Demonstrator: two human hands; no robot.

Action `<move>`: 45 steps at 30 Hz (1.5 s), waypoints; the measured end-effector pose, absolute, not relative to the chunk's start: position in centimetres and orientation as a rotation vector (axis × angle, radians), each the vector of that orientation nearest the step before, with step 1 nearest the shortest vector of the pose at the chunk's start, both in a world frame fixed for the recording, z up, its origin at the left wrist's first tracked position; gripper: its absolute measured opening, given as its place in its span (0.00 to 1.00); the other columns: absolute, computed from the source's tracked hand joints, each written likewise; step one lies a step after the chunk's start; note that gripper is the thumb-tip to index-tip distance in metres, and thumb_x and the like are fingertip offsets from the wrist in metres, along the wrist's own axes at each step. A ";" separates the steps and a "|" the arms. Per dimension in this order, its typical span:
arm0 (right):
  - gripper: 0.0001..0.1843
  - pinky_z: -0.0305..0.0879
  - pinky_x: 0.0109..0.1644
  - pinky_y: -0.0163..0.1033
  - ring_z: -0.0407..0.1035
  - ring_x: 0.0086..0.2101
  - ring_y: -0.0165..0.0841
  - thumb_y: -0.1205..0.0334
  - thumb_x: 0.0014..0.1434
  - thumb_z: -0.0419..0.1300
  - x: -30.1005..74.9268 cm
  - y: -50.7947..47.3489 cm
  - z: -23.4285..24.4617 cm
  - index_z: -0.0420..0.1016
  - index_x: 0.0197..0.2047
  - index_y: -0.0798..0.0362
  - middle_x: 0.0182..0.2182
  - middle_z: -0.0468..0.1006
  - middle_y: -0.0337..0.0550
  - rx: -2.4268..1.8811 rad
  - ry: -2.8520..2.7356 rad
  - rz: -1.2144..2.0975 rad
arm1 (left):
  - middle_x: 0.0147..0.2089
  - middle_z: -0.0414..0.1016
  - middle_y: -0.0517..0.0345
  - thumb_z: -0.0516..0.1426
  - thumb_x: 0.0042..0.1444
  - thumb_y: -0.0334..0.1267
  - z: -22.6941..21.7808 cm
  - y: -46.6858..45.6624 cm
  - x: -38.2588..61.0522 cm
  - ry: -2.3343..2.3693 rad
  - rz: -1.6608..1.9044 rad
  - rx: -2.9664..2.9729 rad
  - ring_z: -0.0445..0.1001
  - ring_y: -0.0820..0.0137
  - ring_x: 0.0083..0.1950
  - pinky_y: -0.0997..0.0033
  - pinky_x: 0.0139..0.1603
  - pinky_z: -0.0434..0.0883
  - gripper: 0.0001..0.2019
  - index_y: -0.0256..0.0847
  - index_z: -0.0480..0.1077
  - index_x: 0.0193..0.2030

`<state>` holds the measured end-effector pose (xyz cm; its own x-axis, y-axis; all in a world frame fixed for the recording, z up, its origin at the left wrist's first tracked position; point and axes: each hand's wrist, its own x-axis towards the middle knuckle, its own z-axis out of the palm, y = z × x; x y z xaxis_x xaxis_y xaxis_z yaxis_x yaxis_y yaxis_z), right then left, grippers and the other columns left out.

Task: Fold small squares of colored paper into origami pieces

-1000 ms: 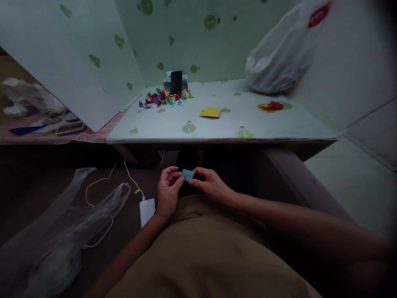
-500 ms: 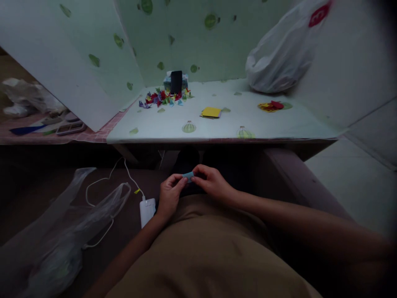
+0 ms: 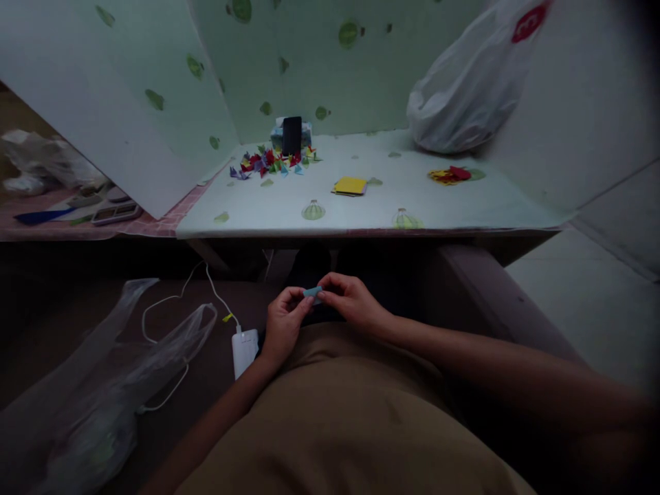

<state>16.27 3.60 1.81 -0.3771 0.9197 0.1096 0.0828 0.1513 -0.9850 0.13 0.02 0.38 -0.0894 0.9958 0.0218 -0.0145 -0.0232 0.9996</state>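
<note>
Over my lap, a small piece of light blue paper (image 3: 312, 293) is pinched between both hands. My left hand (image 3: 284, 317) grips its left side with thumb and fingers. My right hand (image 3: 353, 301) holds the right side, thumb below and index finger above. The paper looks folded; its exact shape is partly hidden by the fingertips. On the table ahead, a pile of small folded paper cranes (image 3: 271, 162) in several colours lies at the left. A stack of square paper (image 3: 350, 185), yellow on top, sits near the middle.
A black phone (image 3: 292, 136) leans on a tissue box (image 3: 306, 130) at the back. Yellow and red paper pieces (image 3: 449, 175) lie at the right, below a white plastic bag (image 3: 458, 103). A white power bank (image 3: 245, 352) with a cable and a clear plastic bag (image 3: 118, 385) are on the seat.
The blue paper's face has tilted, with a paler strip now showing along its lower edge. My right fingers have shifted slightly left. Everything else stays in place.
</note>
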 end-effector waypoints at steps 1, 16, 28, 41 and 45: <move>0.05 0.62 0.36 0.36 0.66 0.30 0.30 0.62 0.56 0.60 16.3 3.6 1.9 0.72 0.32 0.54 0.27 0.73 0.38 -0.981 -1.615 1.348 | 0.30 0.73 0.62 0.64 0.51 0.40 0.3 0.0 0.1 1.248 1.300 1.164 0.71 0.74 0.30 0.74 0.35 0.68 0.09 0.38 0.72 0.35; 0.09 0.59 0.34 0.35 0.63 0.28 0.29 0.60 0.58 0.57 16.5 3.4 2.5 0.72 0.30 0.55 0.25 0.70 0.37 -1.003 -1.678 1.338 | 0.22 0.71 0.63 0.59 0.58 0.48 -0.1 0.0 -0.1 1.217 1.221 1.122 0.68 0.75 0.24 0.77 0.29 0.66 0.14 0.38 0.74 0.37; 0.08 0.59 0.34 0.34 0.64 0.29 0.29 0.62 0.58 0.57 16.5 3.5 2.4 0.72 0.30 0.56 0.25 0.71 0.38 -1.016 -1.705 1.288 | 0.22 0.72 0.64 0.64 0.52 0.45 -0.6 0.3 -0.1 1.133 1.227 0.972 0.69 0.77 0.24 0.78 0.29 0.67 0.13 0.37 0.74 0.37; 0.05 0.57 0.33 0.33 0.64 0.29 0.28 0.70 0.57 0.56 16.4 3.2 2.4 0.72 0.30 0.56 0.26 0.72 0.38 -1.049 -1.852 1.086 | 0.36 0.72 0.61 0.63 0.54 0.44 -0.7 0.5 0.2 1.040 1.283 0.932 0.72 0.74 0.35 0.73 0.36 0.74 0.13 0.42 0.71 0.43; 0.05 0.58 0.33 0.33 0.64 0.29 0.28 0.70 0.57 0.57 16.4 3.2 2.4 0.72 0.29 0.56 0.26 0.72 0.38 -1.055 -1.852 1.083 | 0.34 0.71 0.62 0.64 0.52 0.40 -1.0 0.5 0.0 1.016 1.297 1.004 0.71 0.73 0.36 0.72 0.38 0.73 0.11 0.43 0.70 0.41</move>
